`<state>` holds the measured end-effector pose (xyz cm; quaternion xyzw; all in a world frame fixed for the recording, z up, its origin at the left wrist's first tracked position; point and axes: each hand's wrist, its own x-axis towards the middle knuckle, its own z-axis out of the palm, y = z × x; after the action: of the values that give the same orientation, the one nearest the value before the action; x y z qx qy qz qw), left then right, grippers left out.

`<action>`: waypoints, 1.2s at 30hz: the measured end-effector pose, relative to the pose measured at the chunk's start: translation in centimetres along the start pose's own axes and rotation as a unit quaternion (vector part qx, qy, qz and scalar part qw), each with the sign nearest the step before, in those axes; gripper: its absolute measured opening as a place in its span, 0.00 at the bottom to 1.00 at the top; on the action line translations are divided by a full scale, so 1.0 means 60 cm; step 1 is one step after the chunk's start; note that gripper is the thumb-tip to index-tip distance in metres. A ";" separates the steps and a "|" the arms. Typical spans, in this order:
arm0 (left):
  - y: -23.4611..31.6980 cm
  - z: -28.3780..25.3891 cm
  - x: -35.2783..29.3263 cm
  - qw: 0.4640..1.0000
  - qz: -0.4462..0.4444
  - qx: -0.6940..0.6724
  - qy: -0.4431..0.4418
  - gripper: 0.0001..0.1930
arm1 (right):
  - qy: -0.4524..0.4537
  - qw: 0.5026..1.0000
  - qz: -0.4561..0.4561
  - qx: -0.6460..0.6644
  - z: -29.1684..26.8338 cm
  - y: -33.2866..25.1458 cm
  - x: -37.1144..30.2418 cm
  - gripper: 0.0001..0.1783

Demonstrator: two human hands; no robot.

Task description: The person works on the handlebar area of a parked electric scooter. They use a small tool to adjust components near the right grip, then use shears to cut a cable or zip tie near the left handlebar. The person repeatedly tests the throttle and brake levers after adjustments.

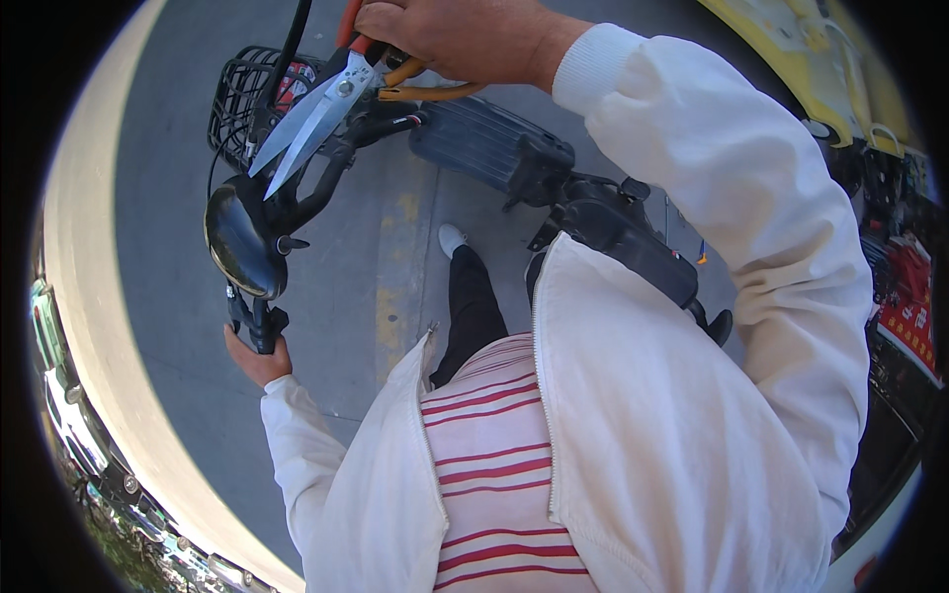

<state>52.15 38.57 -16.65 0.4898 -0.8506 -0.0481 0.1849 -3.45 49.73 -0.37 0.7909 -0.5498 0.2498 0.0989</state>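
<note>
My right hand [455, 40], raised at the top, is closed round a pair of large shears [308, 124]. Their two bright blades point down and left, slightly parted, over the handlebar area. Red and orange handle parts [430, 92] show by the fingers; whether all belong to one tool I cannot tell. At the left, my left hand [259, 358] wraps round the black handlebar grip [263, 324] of an electric scooter. A glossy black rounded mirror [242, 237] sits just above that hand.
A black wire basket [235, 104] is fixed at the scooter's front. The ribbed footboard [479, 143] and dark seat [623, 237] stretch to the right. Yellow bodywork [791, 49] stands at upper right, a red printed sheet [907, 306] below it. Parked cars [74, 415] line the left rim.
</note>
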 end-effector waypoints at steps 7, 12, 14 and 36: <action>0.000 0.001 0.003 1.000 0.021 0.006 0.008 0.45 | 0.003 1.000 0.003 -0.016 0.009 0.005 0.000 0.14; 0.003 -0.001 0.003 1.000 0.018 0.011 0.006 0.45 | 0.002 1.000 0.003 -0.020 0.006 0.004 0.000 0.14; 0.002 -0.001 0.003 1.000 0.018 0.014 0.006 0.45 | 0.003 1.000 0.001 -0.023 0.006 0.005 0.000 0.14; -0.016 0.004 -0.003 0.999 0.005 0.032 0.000 0.45 | -0.018 1.000 0.007 0.016 -0.001 0.006 0.001 0.21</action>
<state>52.93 38.22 -17.20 0.4913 -0.8542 -0.0200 0.1691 -3.81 49.58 -0.33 0.7930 -0.5528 0.2449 0.0743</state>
